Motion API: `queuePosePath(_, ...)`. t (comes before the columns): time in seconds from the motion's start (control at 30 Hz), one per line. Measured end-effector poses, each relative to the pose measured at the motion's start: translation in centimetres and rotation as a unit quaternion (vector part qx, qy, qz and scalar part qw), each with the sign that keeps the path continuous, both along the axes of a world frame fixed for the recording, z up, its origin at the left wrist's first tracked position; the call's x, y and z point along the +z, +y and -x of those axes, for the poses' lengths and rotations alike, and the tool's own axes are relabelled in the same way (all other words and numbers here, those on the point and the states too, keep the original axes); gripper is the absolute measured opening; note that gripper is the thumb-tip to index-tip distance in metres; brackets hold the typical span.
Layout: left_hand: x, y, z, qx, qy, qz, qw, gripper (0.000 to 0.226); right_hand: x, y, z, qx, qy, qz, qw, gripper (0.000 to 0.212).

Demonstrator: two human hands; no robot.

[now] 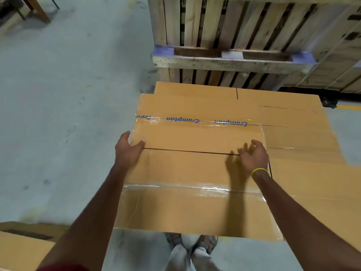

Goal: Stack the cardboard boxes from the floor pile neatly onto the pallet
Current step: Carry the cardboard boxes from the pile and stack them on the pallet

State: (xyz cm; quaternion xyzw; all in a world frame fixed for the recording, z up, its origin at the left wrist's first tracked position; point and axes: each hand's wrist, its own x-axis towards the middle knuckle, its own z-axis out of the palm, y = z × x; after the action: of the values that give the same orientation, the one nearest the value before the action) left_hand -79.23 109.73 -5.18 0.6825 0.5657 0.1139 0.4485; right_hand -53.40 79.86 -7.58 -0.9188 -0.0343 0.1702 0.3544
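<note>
Cardboard box [185, 169] — left hand [127, 151] grips edge; right hand [254, 156] loose, fingers spread.

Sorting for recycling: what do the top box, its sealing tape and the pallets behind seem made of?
Top box: matte brown cardboard, likely corrugated. Sealing tape: clear glossy plastic, it glints. Pallets: rough bare wood, grain and nail holes showing.

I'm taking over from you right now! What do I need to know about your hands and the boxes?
Left hand: grips the left edge of the top box, thumb on top.
Right hand: open, fingers spread over the box's right side; I cannot tell whether it touches.
The top box lies on a stack of boxes in front of wooden pallets standing on edge. A spare box sits lower left.
Done: several boxes stacked.
Left: probably square this one up, then fetch the rest.
</note>
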Motion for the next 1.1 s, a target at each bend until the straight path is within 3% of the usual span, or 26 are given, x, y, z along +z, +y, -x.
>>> queuePosePath(0.3, 1.3, -2.7, 4.8, -0.009, -0.084, 0.027, 0.996, 0.062, 3.0, -0.2, 7.3, 0.02, 0.038, -0.083, 0.996, 0.043)
queuePosePath(0.53, -0.3, -5.4, 13.7, 0.001, -0.1, 0.047, 0.994, 0.072, 4.4, -0.4, 16.4, 0.065, 0.063, -0.119, 0.989, 0.037)
queuePosePath(0.7, -1.1, -7.7, 24.0, 0.051, -0.105, 0.049, 0.992, 0.068, 3.8, -0.6, 24.7, 0.116, 0.07, -0.142, 0.981, 0.035)
queuePosePath(0.93, -1.4, -16.1, 42.4, 0.104, -0.1, 0.043, 0.989, 0.053, 2.7, -5.2, 39.8, 0.163, 0.061, -0.177, 0.969, 0.056)
queuePosePath(1.1, -2.0, -23.3, 54.8, 0.146, -0.092, 0.073, 0.982, 0.037, 2.5, -10.7, 51.3, 0.174, 0.122, -0.158, 0.964, 0.054)
